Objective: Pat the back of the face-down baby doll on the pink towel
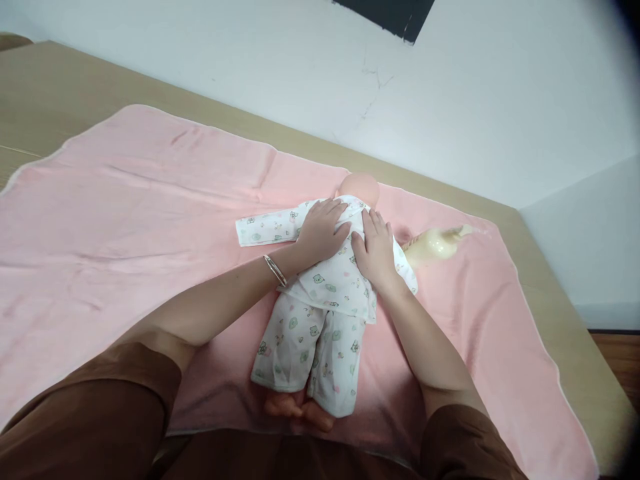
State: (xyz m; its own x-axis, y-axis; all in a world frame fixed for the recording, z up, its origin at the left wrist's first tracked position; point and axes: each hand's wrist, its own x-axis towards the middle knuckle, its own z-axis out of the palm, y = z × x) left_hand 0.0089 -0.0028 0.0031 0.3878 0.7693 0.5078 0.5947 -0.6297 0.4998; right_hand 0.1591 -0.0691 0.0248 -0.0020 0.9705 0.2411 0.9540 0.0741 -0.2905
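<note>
Both spread flat and gripping nothing, my left hand (323,232) and right hand (376,250) rest on the doll (327,297) at the frame's centre; I seem to be patting or smoothing its printed top (336,275); the next move calls for light, even pressure.

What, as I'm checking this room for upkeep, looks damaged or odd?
The white wall shows thin, jagged lines below the black panel, perhaps cracks, and that panel's lower edge looks ragged. On the doll, one sleeve stretched over the pink blanket looks odd: no hand shows at its end.
</note>
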